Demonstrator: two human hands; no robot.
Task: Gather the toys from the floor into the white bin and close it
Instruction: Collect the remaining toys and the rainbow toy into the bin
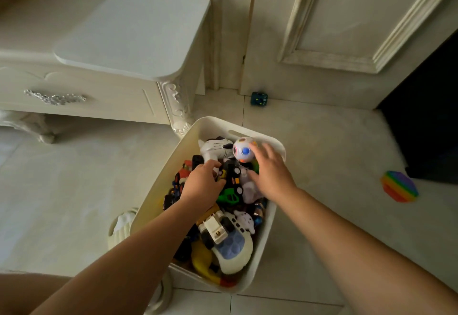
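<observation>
The left hand is laid palm-down on the heap of toys in the white bin, its fingers curled among small toy cars; whether anything is actually gripped cannot be told. The right hand is spread open and flat over the far end of the heap, nothing being held, with its fingertips just beside a white puzzle ball dotted with coloured spots. A white toy animal with black stripes is seen beside the ball, and a green toy vehicle lies between the two hands. The bin is set on the tiled floor, uncovered and filled to the rim. Two toys are left on the floor: a rainbow pop-it pad well to the right, and a dark teal cube near the door.
</observation>
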